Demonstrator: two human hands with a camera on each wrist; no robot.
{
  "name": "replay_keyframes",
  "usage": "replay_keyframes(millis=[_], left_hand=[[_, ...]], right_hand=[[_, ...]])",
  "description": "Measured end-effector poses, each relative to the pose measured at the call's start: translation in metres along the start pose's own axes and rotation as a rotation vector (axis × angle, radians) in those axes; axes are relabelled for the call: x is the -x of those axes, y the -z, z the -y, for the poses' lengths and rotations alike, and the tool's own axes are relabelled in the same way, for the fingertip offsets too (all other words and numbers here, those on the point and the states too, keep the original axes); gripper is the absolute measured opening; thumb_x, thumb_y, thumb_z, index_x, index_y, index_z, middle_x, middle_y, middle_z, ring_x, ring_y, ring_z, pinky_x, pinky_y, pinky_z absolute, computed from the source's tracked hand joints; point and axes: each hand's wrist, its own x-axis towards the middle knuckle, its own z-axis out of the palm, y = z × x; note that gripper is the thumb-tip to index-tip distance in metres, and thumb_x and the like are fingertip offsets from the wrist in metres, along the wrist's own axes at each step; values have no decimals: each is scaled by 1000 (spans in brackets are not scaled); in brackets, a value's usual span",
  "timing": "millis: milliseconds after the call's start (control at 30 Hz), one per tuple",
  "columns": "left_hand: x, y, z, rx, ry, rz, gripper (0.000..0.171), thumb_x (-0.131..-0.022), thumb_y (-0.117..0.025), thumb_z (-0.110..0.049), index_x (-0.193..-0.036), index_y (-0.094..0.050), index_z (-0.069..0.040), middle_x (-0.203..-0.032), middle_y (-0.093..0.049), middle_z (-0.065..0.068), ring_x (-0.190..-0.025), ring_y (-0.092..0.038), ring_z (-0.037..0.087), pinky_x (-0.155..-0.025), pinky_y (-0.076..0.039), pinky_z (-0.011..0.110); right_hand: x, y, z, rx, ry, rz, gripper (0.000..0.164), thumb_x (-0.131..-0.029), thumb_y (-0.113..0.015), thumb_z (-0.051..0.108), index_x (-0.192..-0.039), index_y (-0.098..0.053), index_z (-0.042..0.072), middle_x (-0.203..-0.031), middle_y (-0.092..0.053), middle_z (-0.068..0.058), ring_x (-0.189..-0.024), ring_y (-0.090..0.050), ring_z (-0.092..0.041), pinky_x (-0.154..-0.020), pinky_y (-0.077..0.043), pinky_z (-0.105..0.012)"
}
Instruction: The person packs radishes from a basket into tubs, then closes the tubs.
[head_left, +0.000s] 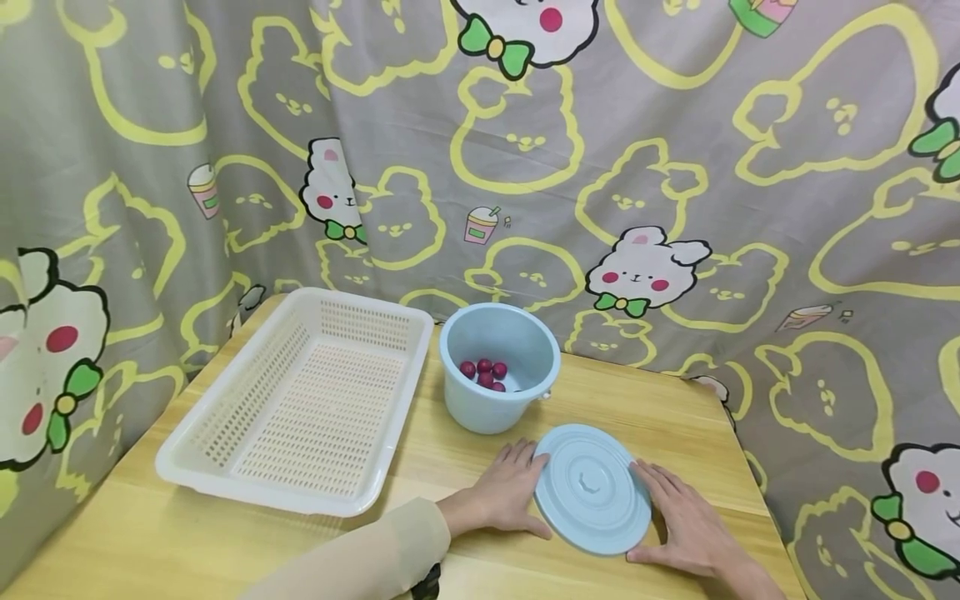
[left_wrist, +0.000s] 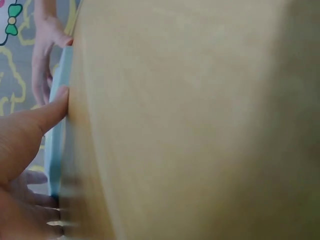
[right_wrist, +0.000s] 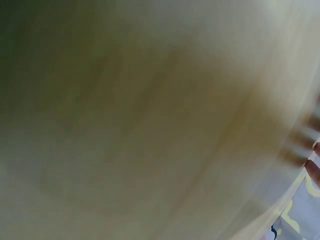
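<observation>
A round light-blue lid (head_left: 592, 489) with a small raised centre lies on the wooden table in the head view. At its left edge is my left hand (head_left: 505, 492), fingers extended and the thumb spread toward the lower rim. My right hand (head_left: 686, 523) is at the opposite edge, its fingertips by the upper right rim and its thumb by the lower right. The left wrist view has the lid (left_wrist: 54, 170) edge-on beside my left thumb (left_wrist: 52, 111). Behind the lid stands a light-blue bucket (head_left: 491, 414) with several dark red round fruits (head_left: 486, 379) inside.
Left of the bucket sits a large white perforated plastic basket (head_left: 330, 417) on the wooden table (head_left: 637, 392). A grey curtain (head_left: 420, 125) with cartoon prints hangs behind and along the sides. Mostly blurred table surface (right_wrist: 150, 125) fills the right wrist view.
</observation>
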Motion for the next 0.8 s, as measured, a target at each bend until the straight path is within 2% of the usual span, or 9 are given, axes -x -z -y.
replay_keyframes(millis=[167, 333, 533, 800], left_hand=[[-4, -6, 0, 14, 21, -72, 113, -74, -83, -74, -157, -42, -9, -166, -40, 18, -158, -38, 33, -131, -36, 49], [-7, -9, 0, -19, 23, -117, 111, -71, -84, -75, -154, -46, -11, -162, -46, 16, -154, -43, 31, -129, -39, 48], [-9, -9, 0, -77, -7, -148, 106, -72, -82, -75, -151, -50, -14, -157, -51, 16, -151, -47, 30, -126, -43, 45], [-9, -10, -1, -98, -31, -167, 102, -72, -82, -75, -148, -53, -14, -152, -55, 16, -147, -51, 29, -124, -45, 42]], right_hand=[[0, -1, 2, -16, -7, -9, 132, -59, -84, 84, -161, -42, 13, -157, -54, -17, -138, -55, -42, -106, -52, -66], [-1, -3, 4, -38, -21, -17, 131, -58, -84, 85, -160, -43, 14, -156, -55, -16, -136, -58, -42, -104, -53, -65], [-2, -3, 8, -65, -11, -35, 131, -55, -87, 83, -158, -45, 14, -155, -55, -20, -131, -60, -45, -100, -55, -66], [-2, -3, 13, -118, -40, -39, 131, -53, -88, 83, -156, -48, 13, -152, -56, -22, -130, -60, -44, -98, -55, -67]])
